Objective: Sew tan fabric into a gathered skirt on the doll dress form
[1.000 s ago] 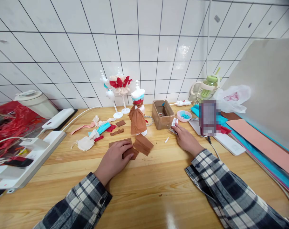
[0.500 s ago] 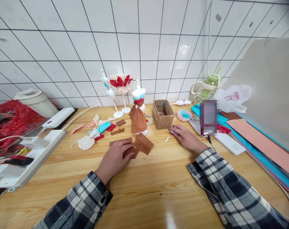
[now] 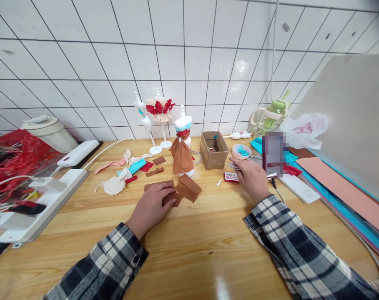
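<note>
Across the pale wooden desk [image 3: 189, 262], the white dress form in a brown paper skirt [image 3: 181, 155] stands at one o'clock from the left hand [image 3: 153, 206], its grip flattened over thin brown paper pieces [image 3: 187, 189] that emerge toward two o'clock. At the right hand's [image 3: 252, 177] nine o'clock lies a small red-and-white box [image 3: 230, 178]; whether its grip pinches the slim silvery object [image 3: 232, 166] by the fingertips, I cannot tell.

Left hand [image 3: 153, 204] rests on brown pieces [image 3: 177, 199]. Right hand [image 3: 251, 176] is beside a red-and-white packet [image 3: 231, 177], near a pink dish [image 3: 242, 157]. A brown-skirted mannequin [image 3: 181, 155] stands near the cardboard box [image 3: 216, 161].
</note>
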